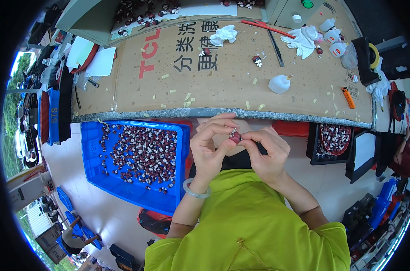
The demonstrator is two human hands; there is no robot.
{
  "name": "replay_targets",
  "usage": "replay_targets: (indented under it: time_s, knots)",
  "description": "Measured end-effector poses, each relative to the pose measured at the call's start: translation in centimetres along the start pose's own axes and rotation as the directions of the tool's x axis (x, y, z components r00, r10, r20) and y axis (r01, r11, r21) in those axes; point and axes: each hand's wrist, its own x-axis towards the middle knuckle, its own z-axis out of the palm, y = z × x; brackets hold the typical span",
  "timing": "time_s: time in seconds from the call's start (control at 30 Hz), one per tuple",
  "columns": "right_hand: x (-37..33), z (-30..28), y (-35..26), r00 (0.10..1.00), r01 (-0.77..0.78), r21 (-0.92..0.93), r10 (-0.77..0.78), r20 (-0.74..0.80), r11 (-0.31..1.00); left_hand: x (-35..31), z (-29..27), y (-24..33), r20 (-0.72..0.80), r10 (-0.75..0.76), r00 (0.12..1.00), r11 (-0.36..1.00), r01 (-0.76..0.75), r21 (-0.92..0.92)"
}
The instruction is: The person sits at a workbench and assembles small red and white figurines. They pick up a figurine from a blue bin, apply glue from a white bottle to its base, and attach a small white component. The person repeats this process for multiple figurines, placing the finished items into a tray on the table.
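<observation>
A small dark-red and white piece (234,137) is pinched narrowly between the left hand (207,147) and the right hand (268,156), near the edge of the cardboard-covered table (137,97). Similar pieces (144,147) (many, loosely scattered) are held in the blue bin (132,193) beside the left arm.

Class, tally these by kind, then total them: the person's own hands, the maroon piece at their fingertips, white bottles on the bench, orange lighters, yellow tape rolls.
Own hands: 2 (left hand, right hand)
Maroon piece: 1
White bottles: 4
Orange lighter: 1
Yellow tape roll: 1
Total: 9
</observation>
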Motion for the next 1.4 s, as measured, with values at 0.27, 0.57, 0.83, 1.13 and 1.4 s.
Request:
replay_targets:
  time_s: [0.27, 0.57, 0.83, 1.13, 1.4]
  knots:
    - [-2.5, 2.0, 1.5, 0.773, -0.577, 0.726, 0.536, 0.338, 0.374, -0.3, 2.5, 1.4, -0.127, -0.045, 0.991, 0.989, 0.063, 0.137]
    - [-1.8, 0.7, 2.2, 0.930, -0.334, 0.679, 0.347, 0.123, 0.654, 0.1, 1.5, 3.1, -0.032, 0.086, 0.996, 0.759, -0.044, 0.649]
    - [-0.7, -0.5, 2.8, 0.953, -0.274, 0.580, 0.135, 0.271, 0.767, 0.1, 1.0, 4.2, 0.062, -0.034, 0.998, 0.754, -0.015, 0.657]
    - [-1.0, 0.2, 2.9, 0.960, -0.274, 0.637, 0.164, 0.228, 0.721, -0.4, 1.1, 4.3, 0.001, -0.107, 0.994, 0.791, 0.085, 0.606]
    - [-1.1, 0.3, 2.2, 0.970, -0.244, 0.623, 0.186, 0.157, 0.743, -0.1, 1.5, 4.5, 0.050, 0.076, 0.996, 0.718, -0.090, 0.690]
